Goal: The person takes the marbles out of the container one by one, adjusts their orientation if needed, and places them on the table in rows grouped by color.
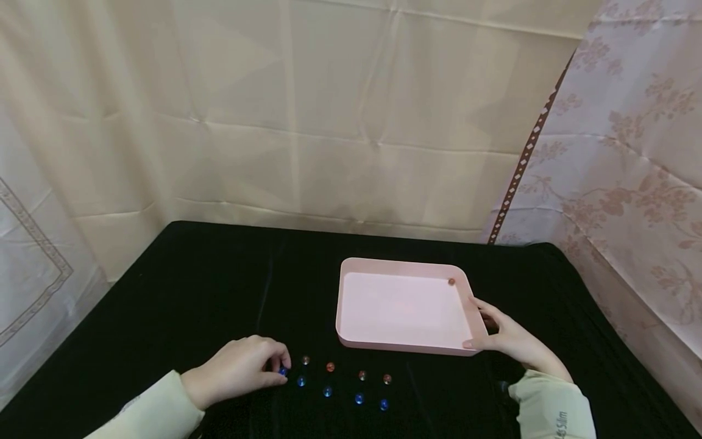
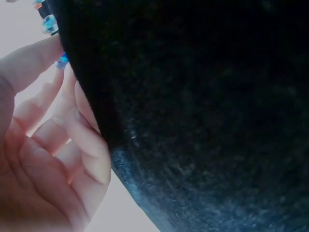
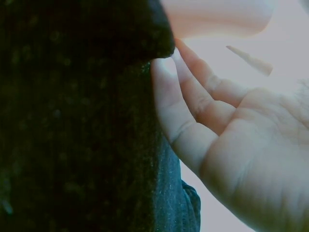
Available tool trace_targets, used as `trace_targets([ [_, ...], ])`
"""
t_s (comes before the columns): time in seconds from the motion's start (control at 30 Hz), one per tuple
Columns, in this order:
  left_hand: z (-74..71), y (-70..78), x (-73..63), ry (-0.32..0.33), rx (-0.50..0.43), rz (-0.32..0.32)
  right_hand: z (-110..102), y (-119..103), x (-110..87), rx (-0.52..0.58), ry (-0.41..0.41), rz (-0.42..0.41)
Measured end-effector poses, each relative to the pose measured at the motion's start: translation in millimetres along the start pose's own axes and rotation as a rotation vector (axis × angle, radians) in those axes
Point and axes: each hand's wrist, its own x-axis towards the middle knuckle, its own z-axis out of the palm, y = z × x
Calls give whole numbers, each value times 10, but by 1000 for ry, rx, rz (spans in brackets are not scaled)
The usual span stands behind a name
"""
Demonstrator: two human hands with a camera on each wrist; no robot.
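My left hand [image 1: 241, 369] pinches a blue marble [image 1: 283, 371] between thumb and fingertips, low over the black cloth. In the left wrist view the same blue marble [image 2: 62, 60] shows between the fingertips. To its right lie two rows of glass marbles: several orange-brown ones, such as this orange marble [image 1: 330, 367], and nearer to me several blue ones, such as this blue marble [image 1: 359, 399]. My right hand [image 1: 512, 338] grips the pink tray [image 1: 406, 350] at its right side, thumb at the near corner. Inside, one orange-brown marble [image 1: 451, 281] sits near the far right corner.
Black cloth [image 1: 219, 280] covers the table. A cream curtain [image 1: 329, 122] hangs behind it, with a floral cloth [image 1: 631, 152] along the right and a white cloth [image 1: 33, 262] at the left.
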Motion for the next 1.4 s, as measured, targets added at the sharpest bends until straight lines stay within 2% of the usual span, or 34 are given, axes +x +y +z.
trace_targets([
  [0.23,15,-58,-14,2,1,-2,-2,4,1,3,-5,3],
  [0.53,-12,-67,-15,-31,-46,-21,2,-2,6,-14,2,1],
  [0.93,0,-63,-31,-55,-29,-9,5,-27,0,-12,0,7],
  [1.4,-22,-40,-35,-59,8,-29,11,-22,5,-20,7,14],
])
